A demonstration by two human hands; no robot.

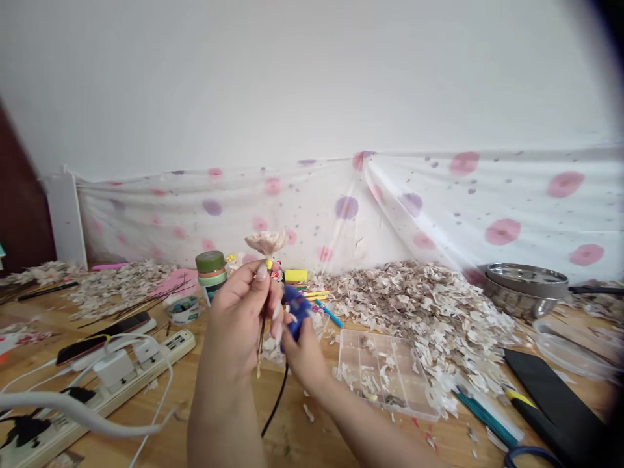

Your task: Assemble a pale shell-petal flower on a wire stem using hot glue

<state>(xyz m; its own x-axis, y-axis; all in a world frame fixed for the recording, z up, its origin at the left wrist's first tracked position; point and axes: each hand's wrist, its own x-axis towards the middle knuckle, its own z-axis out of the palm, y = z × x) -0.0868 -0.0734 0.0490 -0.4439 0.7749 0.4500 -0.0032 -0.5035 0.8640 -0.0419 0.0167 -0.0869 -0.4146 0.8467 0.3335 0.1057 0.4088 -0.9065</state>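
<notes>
My left hand [244, 296] pinches a handmade flower [266, 243] just under its head. Its pale, pinkish-white petals face up, a bit of yellow shows at the base, and a thin brown stem [262, 341] hangs below my fingers. Close beside it on the right, my right hand [305, 351] is closed around a blue glue gun [294, 302], from which a black cord [277, 406] runs down to the table. The gun is blurred and its tip is partly hidden behind my left fingers. Whether it touches the flower I cannot tell.
A large heap of pale petal-like flakes [429, 305] covers the right side. Before it lies a clear compartment box [385, 370]. Metal bowls [526, 289] stand at the far right. A power strip [112, 396] with white cables, a phone [102, 338] and a green-lidded jar [210, 270] are left.
</notes>
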